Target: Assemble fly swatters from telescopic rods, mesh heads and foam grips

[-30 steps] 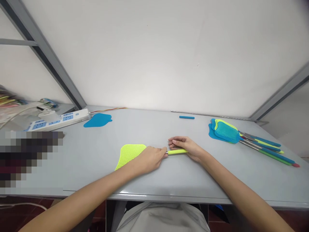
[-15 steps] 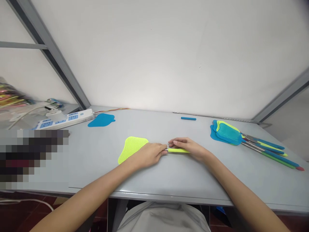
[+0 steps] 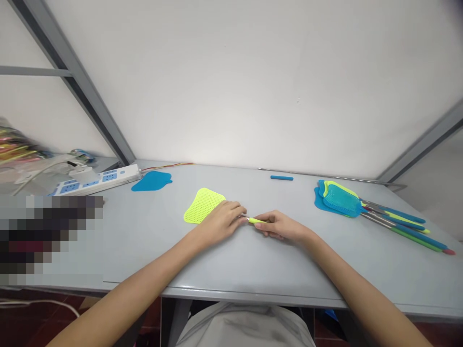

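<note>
Grey cloth covers the person's lap, closest of all, tucked up to the bench. Past that edge, a yellow mesh paddle lies flat on the bench, and I can place everything else by it. The left hand covers the paddle's right-hand corner; its grip is curled closed over a metal shaft that comes out just right of the paddle. Whether shaft and paddle join is hidden under that hand. A little further right of the paddle, the right hand has its grip pinched closed on the yellow handle, thumb on top.

Well to the paddle's right lies a pile of swatters, handles pointing away from it. Beyond the paddle and to its left I see a white power strip, with a flat blue paddle between the two. Beyond and to its right lies a short blue tube, then a thin metal rod along the foot of the white wall.
</note>
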The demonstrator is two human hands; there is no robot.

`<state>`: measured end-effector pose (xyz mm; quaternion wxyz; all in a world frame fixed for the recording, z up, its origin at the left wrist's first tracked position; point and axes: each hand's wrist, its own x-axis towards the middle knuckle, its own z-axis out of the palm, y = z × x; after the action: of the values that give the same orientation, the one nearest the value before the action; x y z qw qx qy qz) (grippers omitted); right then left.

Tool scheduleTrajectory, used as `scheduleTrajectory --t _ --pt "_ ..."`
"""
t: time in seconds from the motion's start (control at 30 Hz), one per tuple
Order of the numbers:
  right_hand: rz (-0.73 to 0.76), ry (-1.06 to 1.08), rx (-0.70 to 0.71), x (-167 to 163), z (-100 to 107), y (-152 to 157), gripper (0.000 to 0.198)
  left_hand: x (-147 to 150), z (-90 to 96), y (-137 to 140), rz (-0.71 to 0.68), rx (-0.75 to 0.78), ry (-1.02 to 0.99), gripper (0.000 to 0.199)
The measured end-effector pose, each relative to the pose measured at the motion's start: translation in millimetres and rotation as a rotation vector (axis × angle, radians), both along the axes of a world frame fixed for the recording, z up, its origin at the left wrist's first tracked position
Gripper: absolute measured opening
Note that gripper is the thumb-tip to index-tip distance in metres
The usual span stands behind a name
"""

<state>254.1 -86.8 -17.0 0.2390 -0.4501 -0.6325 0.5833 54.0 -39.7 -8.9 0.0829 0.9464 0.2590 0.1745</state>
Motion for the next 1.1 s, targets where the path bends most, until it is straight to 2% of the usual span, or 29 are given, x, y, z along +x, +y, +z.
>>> scheduleTrajectory --t 0.13,0.27,0.33,0.4,0.53,0.63,0.77,1.1 --pt "-0.081 0.041 -0.038 2 -4 2 0.039 -8 2.6 15 0.15 0.04 -0.157 0.029" --pt "-0.116 0.056 -0.06 5 -4 3 0.043 -26 2.8 40 0.467 0.092 -0.321 0.043" --pt "-0.109 0.053 -0.053 5 -2 2 0.044 -38 3.9 51 0.615 0.016 -0.369 0.053" --pt "-0.097 0.046 -0.04 5 0 1 0.044 -47 6.6 58 0.706 -0.173 -0.379 0.06" --pt "-0.087 0.018 -0.028 6 2 0 0.046 -55 13.2 60 0.629 -0.462 -0.349 0.047" --pt "-0.08 0.011 -0.019 7 2 0 0.046 -53 14.5 57 0.623 -0.552 -0.429 0.045" --pt "-0.082 0.007 -0.024 7 0 1 0.046 -48 13.3 54 0.66 -0.512 -0.492 0.042" --pt "-0.106 0.06 -0.068 8 -1 0 0.045 -43 6.2 53 0.603 -0.402 -0.566 0.035"
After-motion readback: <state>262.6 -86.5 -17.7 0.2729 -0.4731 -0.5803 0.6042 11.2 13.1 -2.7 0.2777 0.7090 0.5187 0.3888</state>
